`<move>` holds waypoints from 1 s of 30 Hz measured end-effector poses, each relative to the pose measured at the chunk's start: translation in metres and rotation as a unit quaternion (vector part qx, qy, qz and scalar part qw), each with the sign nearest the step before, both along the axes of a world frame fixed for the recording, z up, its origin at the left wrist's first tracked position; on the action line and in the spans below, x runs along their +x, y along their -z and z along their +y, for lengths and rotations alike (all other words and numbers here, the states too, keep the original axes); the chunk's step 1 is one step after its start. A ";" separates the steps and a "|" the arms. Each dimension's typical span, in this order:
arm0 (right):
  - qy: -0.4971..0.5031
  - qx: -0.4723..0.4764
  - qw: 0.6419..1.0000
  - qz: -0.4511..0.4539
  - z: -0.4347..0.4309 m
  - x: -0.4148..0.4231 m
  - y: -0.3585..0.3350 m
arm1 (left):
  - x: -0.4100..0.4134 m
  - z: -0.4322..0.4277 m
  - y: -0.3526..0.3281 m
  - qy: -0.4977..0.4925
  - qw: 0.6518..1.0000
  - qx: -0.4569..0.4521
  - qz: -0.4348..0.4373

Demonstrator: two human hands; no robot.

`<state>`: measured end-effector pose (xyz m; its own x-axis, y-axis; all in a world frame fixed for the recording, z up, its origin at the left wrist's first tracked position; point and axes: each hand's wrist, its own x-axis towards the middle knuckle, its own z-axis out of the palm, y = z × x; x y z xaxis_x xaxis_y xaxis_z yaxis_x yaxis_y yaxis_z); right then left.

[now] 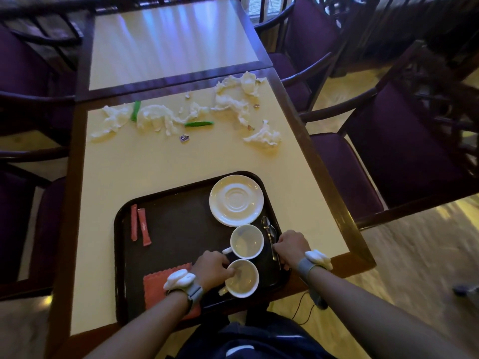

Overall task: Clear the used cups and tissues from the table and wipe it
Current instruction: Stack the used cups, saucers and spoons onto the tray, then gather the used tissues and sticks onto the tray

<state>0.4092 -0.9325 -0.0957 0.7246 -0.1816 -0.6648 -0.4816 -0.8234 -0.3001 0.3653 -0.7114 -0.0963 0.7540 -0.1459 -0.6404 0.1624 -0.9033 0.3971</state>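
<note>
A dark tray point(166, 218) lies on the near part of the table point(160, 161). On it stand two white cups, one nearer point(245, 281) and one behind it point(247, 240), plus a white saucer point(236, 200) and a spoon point(269, 233). My left hand point(213, 269) grips the rim of the nearer cup, fingers dipping inside. My right hand point(291, 246) holds the tray's right edge by the spoon handle. Crumpled white tissues point(155, 117) and more tissues point(233, 94) litter the far half of the table, with two green sachets point(199, 123) among them.
Two red sachets point(141, 226) and an orange cloth point(155, 286) lie on the tray's left side. A second table point(168, 40) adjoins at the back. Purple-cushioned chairs point(388, 151) surround both tables. A small purple wrapper point(184, 138) lies mid-table.
</note>
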 end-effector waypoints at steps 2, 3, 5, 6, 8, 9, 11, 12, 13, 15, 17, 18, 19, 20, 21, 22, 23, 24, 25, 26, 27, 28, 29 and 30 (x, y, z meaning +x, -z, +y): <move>-0.012 -0.003 1.000 0.001 -0.002 0.000 0.000 | 0.000 0.002 -0.002 -0.008 1.000 -0.011 0.011; -0.026 -0.005 1.000 -0.005 -0.003 0.001 0.001 | -0.001 0.003 -0.003 -0.017 0.999 -0.024 0.017; -0.052 -0.009 0.998 -0.023 -0.008 0.004 0.004 | -0.002 0.006 -0.007 -0.036 0.997 -0.059 0.034; -0.058 -0.005 0.998 -0.032 -0.010 0.006 0.005 | -0.002 0.007 -0.010 -0.047 0.995 -0.076 0.041; -0.059 0.014 0.997 -0.048 -0.013 0.011 0.006 | 0.000 0.014 -0.014 -0.069 0.992 -0.098 0.043; -0.055 0.024 0.997 -0.053 -0.015 0.014 0.007 | 0.002 0.018 -0.016 -0.077 0.991 -0.102 0.036; -0.047 0.035 0.996 -0.063 -0.016 0.022 0.005 | 0.008 0.028 -0.020 -0.095 0.990 -0.100 0.017; -0.046 0.034 0.996 -0.072 -0.015 0.027 0.003 | 0.013 0.033 -0.021 -0.106 0.990 -0.093 0.007; -0.042 0.032 0.995 -0.082 -0.015 0.030 0.000 | 0.017 0.036 -0.023 -0.113 0.990 -0.085 -0.005; -0.042 0.034 0.993 -0.101 -0.007 0.049 -0.004 | 0.034 0.047 -0.024 -0.152 0.985 -0.074 -0.036; -0.037 0.037 0.992 -0.117 0.002 0.070 -0.007 | 0.056 0.058 -0.025 -0.175 0.981 -0.049 -0.071; -0.029 0.043 0.991 -0.124 0.007 0.082 -0.009 | 0.069 0.062 -0.026 -0.177 0.980 -0.039 -0.086; -0.019 0.051 0.990 -0.134 0.012 0.094 -0.011 | 0.082 0.066 -0.027 -0.180 0.978 -0.038 -0.097; -0.011 0.056 0.988 -0.143 0.016 0.108 -0.012 | 0.096 0.069 -0.029 -0.183 0.976 -0.042 -0.106; -0.007 0.055 0.987 -0.152 0.020 0.120 -0.013 | 0.109 0.071 -0.031 -0.185 0.975 -0.044 -0.117; -0.004 0.048 0.985 -0.163 0.025 0.133 -0.016 | 0.123 0.073 -0.034 -0.189 0.973 -0.042 -0.126; 0.000 0.037 0.983 -0.182 0.029 0.149 -0.019 | 0.139 0.076 -0.034 -0.190 0.972 -0.041 -0.136; 0.007 0.031 0.979 -0.201 0.033 0.165 -0.020 | 0.155 0.078 -0.032 -0.189 0.971 -0.039 -0.143; 0.010 0.035 0.974 -0.223 0.035 0.176 -0.022 | 0.164 0.079 -0.034 -0.189 0.969 -0.037 -0.152; 0.010 0.034 0.971 -0.238 0.038 0.191 -0.020 | 0.179 0.082 -0.031 -0.190 0.969 -0.037 -0.155; 0.009 0.028 0.969 -0.244 0.041 0.208 -0.016 | 0.195 0.085 -0.026 -0.191 0.968 -0.038 -0.157; 0.006 0.015 0.971 -0.239 0.043 0.222 -0.013 | 0.209 0.087 -0.021 -0.188 0.969 -0.037 -0.157; 0.007 -0.003 0.974 -0.227 0.046 0.236 -0.011 | 0.223 0.089 -0.015 -0.179 0.971 -0.031 -0.155; 0.006 -0.023 0.976 -0.215 0.048 0.250 -0.009 | 0.237 0.091 -0.009 -0.164 0.974 -0.018 -0.154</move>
<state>0.6588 -0.8840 -0.0863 0.9328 -0.2148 -0.2895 -0.3288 -0.8362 -0.4389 0.6020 -0.6206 -0.0876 0.9196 0.1162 -0.3752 0.3074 -0.8076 0.5033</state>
